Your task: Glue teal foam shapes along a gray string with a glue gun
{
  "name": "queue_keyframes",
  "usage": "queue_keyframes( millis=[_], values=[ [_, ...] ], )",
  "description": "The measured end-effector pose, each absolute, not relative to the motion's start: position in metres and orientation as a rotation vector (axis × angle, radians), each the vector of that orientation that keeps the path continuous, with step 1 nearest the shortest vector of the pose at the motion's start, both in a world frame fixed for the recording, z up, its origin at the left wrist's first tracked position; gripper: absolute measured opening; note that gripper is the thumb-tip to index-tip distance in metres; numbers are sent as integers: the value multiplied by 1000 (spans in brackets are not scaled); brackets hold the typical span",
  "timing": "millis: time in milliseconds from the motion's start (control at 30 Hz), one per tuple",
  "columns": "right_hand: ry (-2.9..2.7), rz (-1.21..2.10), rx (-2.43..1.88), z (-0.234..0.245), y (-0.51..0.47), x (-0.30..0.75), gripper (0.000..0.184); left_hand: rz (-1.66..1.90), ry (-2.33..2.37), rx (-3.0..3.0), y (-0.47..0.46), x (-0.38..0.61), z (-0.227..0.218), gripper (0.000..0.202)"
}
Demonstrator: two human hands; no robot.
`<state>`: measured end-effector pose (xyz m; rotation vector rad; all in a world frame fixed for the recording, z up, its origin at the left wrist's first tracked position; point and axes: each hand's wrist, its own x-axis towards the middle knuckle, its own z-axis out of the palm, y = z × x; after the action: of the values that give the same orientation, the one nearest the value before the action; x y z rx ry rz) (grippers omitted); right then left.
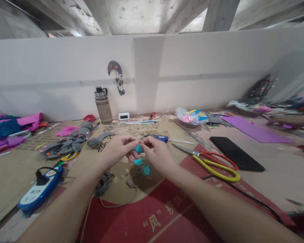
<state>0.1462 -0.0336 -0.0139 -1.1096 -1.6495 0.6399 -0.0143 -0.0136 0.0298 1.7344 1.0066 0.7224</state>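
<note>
My left hand (123, 148) and my right hand (157, 152) meet over the table, fingertips pinched on a teal felt flower (138, 149). Below it hang or lie two more teal flowers, an upper one (138, 162) and a lower one (146, 170); whether a thread joins them is too fine to tell. Grey yarn (104, 184) is bundled beside my left forearm, a strand curving right. Just beyond my right hand is a blue-handled tool (162, 138) with a clear rod. Scissors (218, 168) with red and yellow handles rest right of my right hand.
A black phone (235, 153) and purple sheet (255, 129) lie right, near another person's hand (281, 119). Left are a power strip (42, 190) and grey felt pieces (71, 145). A bottle (103, 108), small clock (124, 116) and filled bowl (191, 124) stand toward the wall.
</note>
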Motion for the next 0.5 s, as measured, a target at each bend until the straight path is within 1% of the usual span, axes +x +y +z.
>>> queue_keyframes(
  millis=[100, 267, 400, 500],
  values=[
    [-1585, 681, -1070, -13, -34, 146, 13, 760, 1032, 1776, -14, -13, 31, 30],
    [-1533, 756, -999, -16, -33, 142, 16, 929, 1044, 1735, -13, -13, 31, 21],
    [-1545, 771, -1028, -16, -34, 140, 11, 993, 997, 1703, -10, -13, 27, 19],
    [-1531, 765, -1031, -15, -35, 142, 10, 979, 1029, 1711, -11, -13, 25, 18]
  ],
)
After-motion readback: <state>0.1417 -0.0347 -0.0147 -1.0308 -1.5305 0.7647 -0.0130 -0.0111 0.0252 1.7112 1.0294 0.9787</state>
